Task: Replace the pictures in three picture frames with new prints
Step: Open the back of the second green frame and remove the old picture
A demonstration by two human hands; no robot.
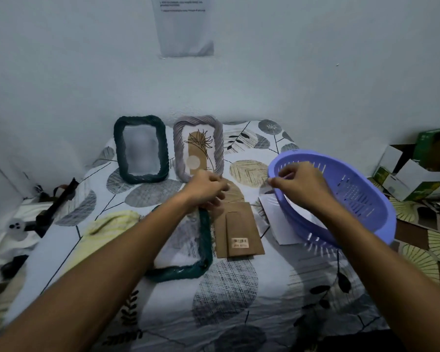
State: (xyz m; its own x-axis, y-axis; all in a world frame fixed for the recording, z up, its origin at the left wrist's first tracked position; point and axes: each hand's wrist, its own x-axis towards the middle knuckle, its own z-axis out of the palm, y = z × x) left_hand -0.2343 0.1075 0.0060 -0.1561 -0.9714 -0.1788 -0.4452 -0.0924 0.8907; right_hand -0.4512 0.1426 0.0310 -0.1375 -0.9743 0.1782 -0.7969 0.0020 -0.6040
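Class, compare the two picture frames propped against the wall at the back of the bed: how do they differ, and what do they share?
Colour: the left frame is dark green; the right frame is pale grey.
Contents: the left frame's window looks blank and blurred, whereas the right frame shows a print of a brown shape with a line-drawn plant.
Shared: both stand upright, side by side, with twisted rope-like borders and rounded corners.
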